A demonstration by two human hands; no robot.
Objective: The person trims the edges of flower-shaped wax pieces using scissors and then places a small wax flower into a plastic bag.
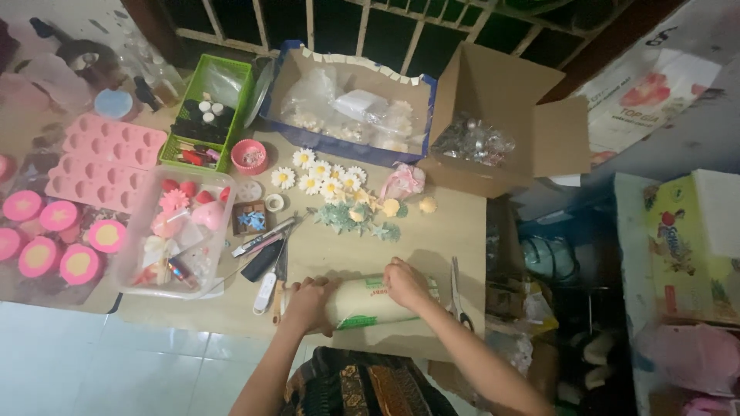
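A white roll of wrap with green print [362, 302] lies across the near edge of a low wooden table [432, 231]. My left hand [308, 302] grips its left end. My right hand [405, 282] rests on top of its right part, fingers curled over it. Just beyond the roll lie white daisy-shaped pieces [320, 176], green leaf pieces [356, 218] and small yellow flowers [391, 206]. Scissors [457, 293] lie to the right of my right hand.
A clear tub of pink and red items [173, 231], pink moulds [104, 160], round pink and yellow pieces [58, 243], a green basket [206, 115], a blue-edged box of bags [351, 104] and an open cardboard box [493, 123] ring the table. Pens and tools [266, 258] lie left of the roll.
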